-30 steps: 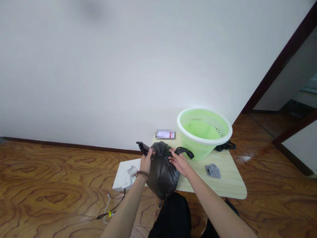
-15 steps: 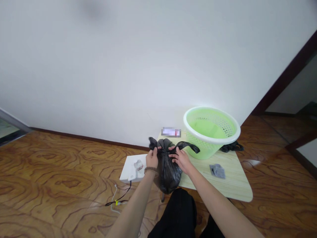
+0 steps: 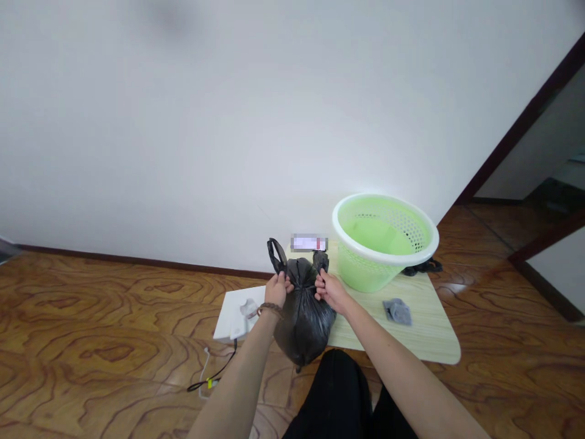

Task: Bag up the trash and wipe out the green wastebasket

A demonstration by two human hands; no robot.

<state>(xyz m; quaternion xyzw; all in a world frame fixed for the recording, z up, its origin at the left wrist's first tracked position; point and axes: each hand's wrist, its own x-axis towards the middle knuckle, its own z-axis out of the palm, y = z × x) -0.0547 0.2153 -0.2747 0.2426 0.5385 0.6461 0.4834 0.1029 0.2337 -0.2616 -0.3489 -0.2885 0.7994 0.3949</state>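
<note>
Both hands, left hand (image 3: pixel 277 289) and right hand (image 3: pixel 329 291), grip the black bag's (image 3: pixel 301 317) handles with closed fingers; the top is gathered, no knot shows yet.

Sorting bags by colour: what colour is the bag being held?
Black bag, clearest in the head view.

Bright, even light (edges warped)

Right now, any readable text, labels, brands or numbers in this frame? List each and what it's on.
None readable.
Strip at the back edge of the small table, against the wall: blurred out, only a pale patch with a red spot, no letters.
Black plastic bag, gripped at its neck by the left hand and right hand: no print seen.
Green basket, white flat object on the floor: no markings seen.
</note>
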